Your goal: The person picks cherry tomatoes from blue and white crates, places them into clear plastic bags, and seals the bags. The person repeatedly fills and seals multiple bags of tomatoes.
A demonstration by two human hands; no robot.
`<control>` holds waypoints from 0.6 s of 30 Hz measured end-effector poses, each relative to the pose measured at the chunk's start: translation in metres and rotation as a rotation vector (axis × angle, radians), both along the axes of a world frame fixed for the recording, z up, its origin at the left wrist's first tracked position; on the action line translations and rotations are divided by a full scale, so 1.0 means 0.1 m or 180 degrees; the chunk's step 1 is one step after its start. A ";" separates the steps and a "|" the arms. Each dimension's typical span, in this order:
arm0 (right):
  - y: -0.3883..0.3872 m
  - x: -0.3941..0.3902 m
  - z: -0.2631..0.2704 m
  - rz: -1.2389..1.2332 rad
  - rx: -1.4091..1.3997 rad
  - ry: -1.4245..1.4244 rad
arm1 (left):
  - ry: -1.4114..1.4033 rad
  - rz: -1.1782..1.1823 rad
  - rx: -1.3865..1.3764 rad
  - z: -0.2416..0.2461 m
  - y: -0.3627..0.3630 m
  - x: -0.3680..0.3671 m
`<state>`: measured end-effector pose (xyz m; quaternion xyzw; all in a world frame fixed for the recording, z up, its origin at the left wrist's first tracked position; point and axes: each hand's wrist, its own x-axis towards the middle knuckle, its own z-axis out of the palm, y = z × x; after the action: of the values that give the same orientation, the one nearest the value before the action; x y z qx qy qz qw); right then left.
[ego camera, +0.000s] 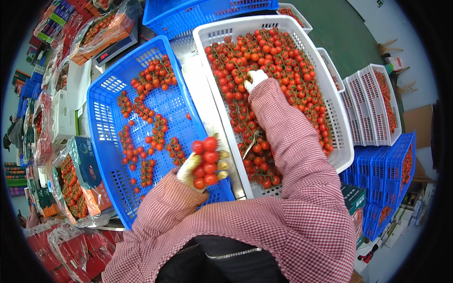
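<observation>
My gloved left hand (191,169) holds a short truss of cherry tomatoes (209,161) over the near right edge of a blue plastic crate (177,106). Inside that crate lie several small trusses (156,75) and some loose tomatoes. My gloved right hand (255,79) reaches into a white plastic crate (341,141) full of cherry tomatoes on the vine (290,63). Its fingers are bent down among the fruit, so whether they grip a truss is hidden. A pair of metal scissors or snips (252,143) lies on the tomatoes near my right forearm.
A digital scale (115,47) carries an orange box of tomatoes (102,37) at far left. Plastic-lined cartons (85,162) line the left side. Another blue crate (208,12) stands behind. Stacked white crates (371,106) and blue crates (382,173) of tomatoes stand at right.
</observation>
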<state>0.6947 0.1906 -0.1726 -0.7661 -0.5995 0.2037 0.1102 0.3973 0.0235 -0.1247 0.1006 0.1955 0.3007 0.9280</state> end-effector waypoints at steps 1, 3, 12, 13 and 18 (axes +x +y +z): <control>0.08 -0.02 -0.06 -0.0122 -0.0352 -0.0084 | -0.0348 0.0209 -0.0061 -0.02 0.03 -0.06; 0.15 -0.06 -0.12 -0.0130 -0.0076 0.0132 | -0.0687 0.0631 -0.0167 -0.06 0.05 -0.20; 0.20 0.31 -0.16 0.0919 -0.0562 0.1277 | -0.0271 0.1437 -0.1100 -0.41 0.16 -0.51; 0.23 0.38 -0.14 0.0798 -0.0642 0.1358 | -0.0162 0.1471 -0.1101 -0.42 0.18 -0.52; 0.61 0.45 -0.02 0.0379 0.0088 0.0978 | 0.0218 0.1569 -0.1211 -0.41 0.21 -0.53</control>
<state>0.7401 0.2519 -0.1750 -0.6875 -0.6227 0.3163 0.1989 0.3443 0.0449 -0.1660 -0.1152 0.2979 0.4711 0.8222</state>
